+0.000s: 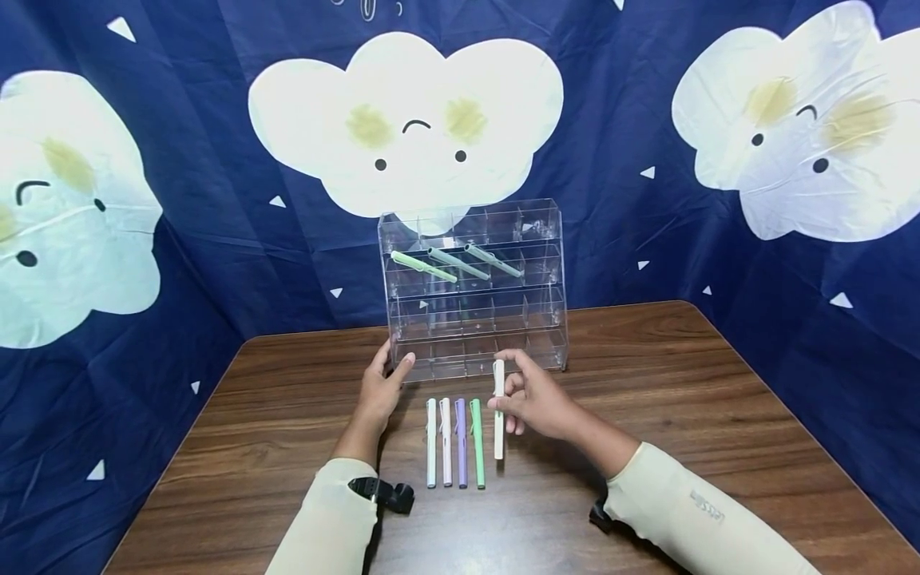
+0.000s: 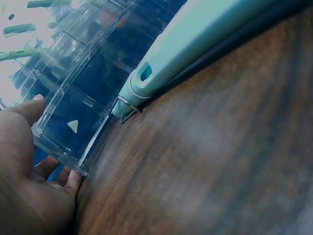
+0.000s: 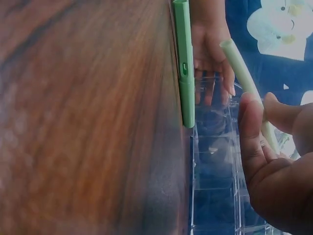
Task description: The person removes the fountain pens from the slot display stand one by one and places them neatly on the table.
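Note:
A clear acrylic display rack with tiers of small compartments stands at the back of the table. My left hand holds its lower left corner; in the left wrist view the thumb is at the front and the other fingers reach round the side. My right hand pinches a whitish pen in front of the rack, above the table. Left of it, a pale mint pen, a pale pink pen, a purple pen and a green pen lie side by side.
On an upper tier of the rack lie a light green pen and two grey-green pens, one at left and one at right, all slanting. Behind the wooden table hangs a dark blue cloth with white clouds.

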Tool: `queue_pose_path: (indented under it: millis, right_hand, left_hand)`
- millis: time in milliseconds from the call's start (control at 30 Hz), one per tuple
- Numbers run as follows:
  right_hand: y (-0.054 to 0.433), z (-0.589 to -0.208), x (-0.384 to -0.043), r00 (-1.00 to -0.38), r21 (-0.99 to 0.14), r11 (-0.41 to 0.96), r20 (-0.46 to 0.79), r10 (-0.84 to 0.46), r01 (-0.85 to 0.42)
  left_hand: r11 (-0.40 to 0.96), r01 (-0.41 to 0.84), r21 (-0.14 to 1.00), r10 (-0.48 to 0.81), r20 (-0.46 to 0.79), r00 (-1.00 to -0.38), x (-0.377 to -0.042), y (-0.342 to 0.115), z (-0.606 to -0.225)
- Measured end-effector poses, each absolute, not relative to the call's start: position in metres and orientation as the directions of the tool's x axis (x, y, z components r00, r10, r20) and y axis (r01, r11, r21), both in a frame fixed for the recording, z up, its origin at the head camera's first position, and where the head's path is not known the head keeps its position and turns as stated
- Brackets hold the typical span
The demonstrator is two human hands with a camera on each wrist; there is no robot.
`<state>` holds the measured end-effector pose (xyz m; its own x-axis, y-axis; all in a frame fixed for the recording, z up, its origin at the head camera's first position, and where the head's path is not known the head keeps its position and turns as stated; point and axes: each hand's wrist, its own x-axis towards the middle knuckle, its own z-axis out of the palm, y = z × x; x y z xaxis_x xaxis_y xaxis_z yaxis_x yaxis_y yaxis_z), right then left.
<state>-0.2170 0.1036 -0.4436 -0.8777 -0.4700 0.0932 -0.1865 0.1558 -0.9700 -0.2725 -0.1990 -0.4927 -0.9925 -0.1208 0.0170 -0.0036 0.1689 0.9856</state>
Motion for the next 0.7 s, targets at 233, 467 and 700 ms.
queue_pose_path:
  millis: [233, 467, 700]
  right_hand:
    - [0.108, -0.452, -0.226, -0.847, -0.986, 0.162, -0.055, -0.529, -0.037]
    - [0.104, -0.462, -0.233, -0.832, -0.975, 0.215, -0.074, -0.549, -0.055]
    - [0.099, -0.472, -0.235, -0.815, -0.955, 0.258, -0.035, -0.579, -0.143]
  left_hand:
    - [0.184, -0.003, 0.983, -0.128, 0.021, -0.992, -0.271, -0.197, -0.492]
    - [0.200, -0.015, 0.980, -0.128, 0.011, -0.992, -0.271, -0.199, -0.494]
    - [0.188, -0.011, 0.982, -0.126, 0.013, -0.992, -0.272, -0.199, -0.493]
